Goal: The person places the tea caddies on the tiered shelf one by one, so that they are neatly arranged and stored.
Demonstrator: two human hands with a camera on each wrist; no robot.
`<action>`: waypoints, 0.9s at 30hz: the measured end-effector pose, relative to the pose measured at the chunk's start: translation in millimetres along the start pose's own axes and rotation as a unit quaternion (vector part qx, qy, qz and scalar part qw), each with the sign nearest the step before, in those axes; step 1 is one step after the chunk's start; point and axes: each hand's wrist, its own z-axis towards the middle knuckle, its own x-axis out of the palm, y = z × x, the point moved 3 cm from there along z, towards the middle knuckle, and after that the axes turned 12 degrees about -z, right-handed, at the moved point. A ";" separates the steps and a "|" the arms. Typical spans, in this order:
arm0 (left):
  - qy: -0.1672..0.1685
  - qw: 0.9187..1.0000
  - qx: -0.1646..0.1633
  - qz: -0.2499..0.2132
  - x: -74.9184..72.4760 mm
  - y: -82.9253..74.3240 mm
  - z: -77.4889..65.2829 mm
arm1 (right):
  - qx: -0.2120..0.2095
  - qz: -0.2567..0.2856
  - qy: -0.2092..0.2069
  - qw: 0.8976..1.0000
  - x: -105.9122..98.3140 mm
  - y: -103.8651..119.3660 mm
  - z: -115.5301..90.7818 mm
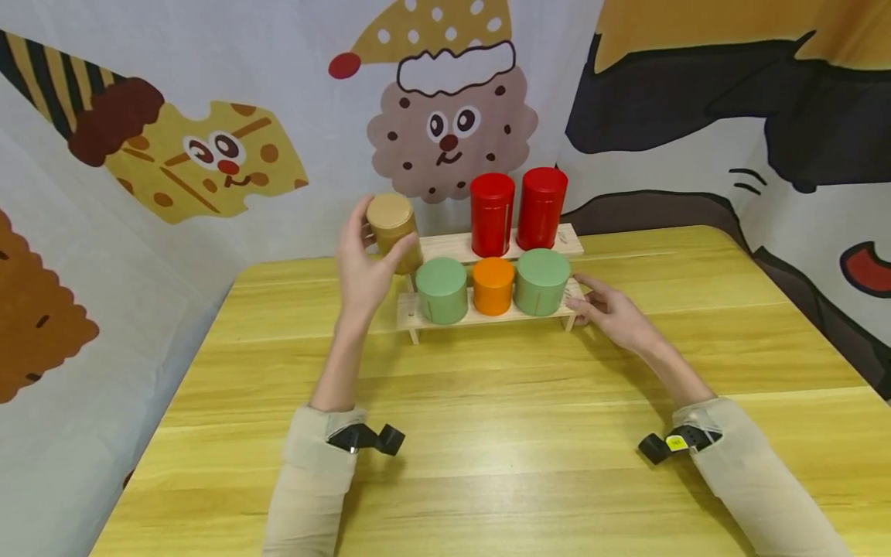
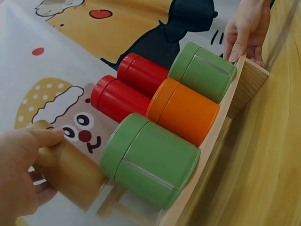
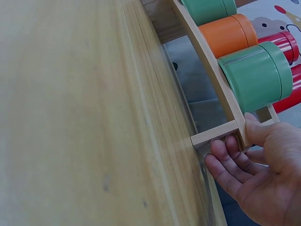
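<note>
My left hand (image 1: 363,280) grips a gold cylindrical tin (image 1: 395,232), fingers on its far side and thumb on the near side. It is held slightly tilted at the left end of the rack's back board (image 1: 445,247). Two tall red tins (image 1: 492,216) stand upright on that board. On the lower front board (image 1: 407,311) sit a green tin (image 1: 442,294), a small orange tin (image 1: 493,290) and another green tin (image 1: 541,286). My right hand (image 1: 616,316) pinches the rack's right end, thumb (image 3: 254,128) on top of the board and fingers (image 3: 230,162) beneath by the leg.
The wooden rack stands near the back of a wood-grain table (image 1: 487,418). Behind the table hangs a white cloth (image 1: 313,62) printed with cartoon snacks. A black camera strap (image 1: 355,437) is around each sleeved wrist.
</note>
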 end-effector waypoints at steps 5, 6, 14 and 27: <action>0.014 1.000 -0.020 -0.002 8.8 3.0 5.1 | -0.005 0.001 -0.001 1.000 0.3 0.5 0.6; 0.017 1.000 -0.023 -0.001 10.3 3.8 6.2 | -0.005 0.001 -0.001 1.000 0.4 0.5 0.8; 0.028 0.999 -0.040 0.007 20.0 9.9 13.8 | -0.004 0.000 -0.001 1.000 0.9 1.2 1.1; 0.040 0.998 -0.054 0.008 30.0 17.2 22.4 | -0.005 -0.003 -0.005 1.000 0.4 0.7 1.1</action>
